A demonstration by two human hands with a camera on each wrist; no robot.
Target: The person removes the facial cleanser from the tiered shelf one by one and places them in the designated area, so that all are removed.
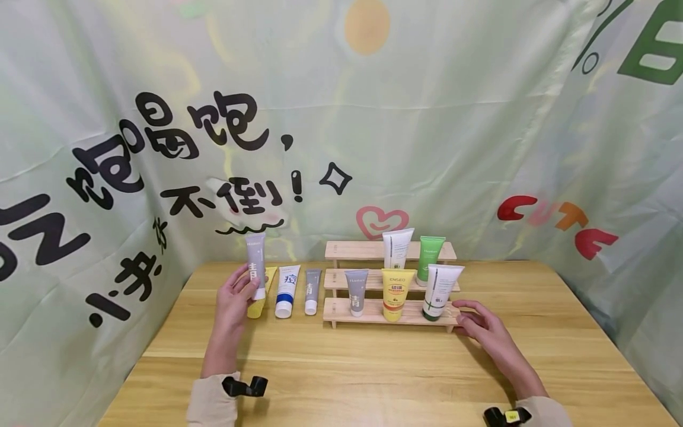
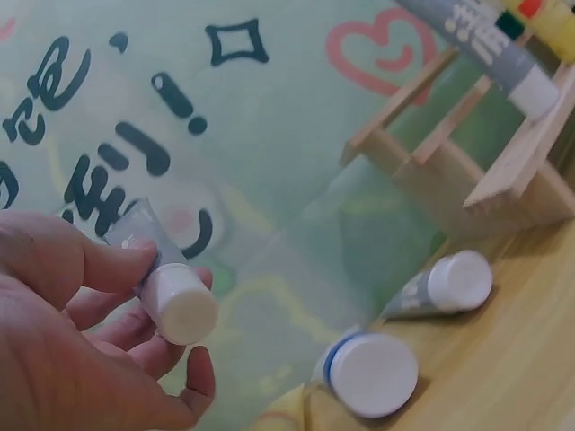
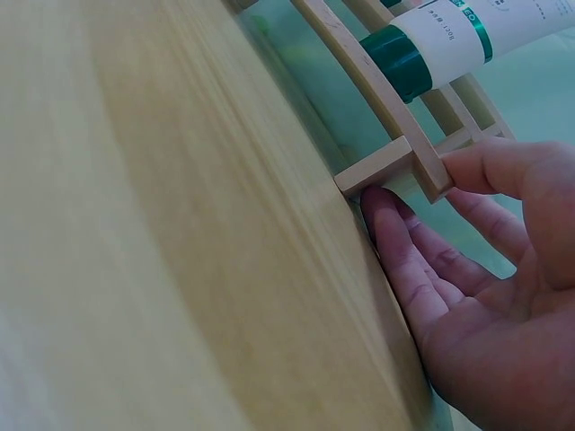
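Observation:
My left hand [image 1: 233, 299] holds a grey-lilac squeeze tube [image 1: 256, 261] upright, cap down, above the table's left part. In the left wrist view, its white cap [image 2: 184, 305] shows between the thumb and fingers. My right hand [image 1: 482, 329] grips the right end of the lowest tier of a wooden three-step stand [image 1: 331, 308]; in the right wrist view, fingers [image 3: 485, 166] sit at the shelf's end and by its leg. On that tier stand a grey tube [image 1: 356, 290], a yellow tube [image 1: 397, 296] and a white tube with a dark green cap [image 1: 443, 290].
A green tube [image 1: 430, 258] and a white tube [image 1: 397, 249] stand farther back on the stand. Left of it on the table are a small grey tube [image 1: 312, 290], a white-and-blue tube [image 1: 287, 290] and a yellow tube [image 1: 256, 308], partly hidden. A printed curtain [image 1: 453, 148] hangs behind.

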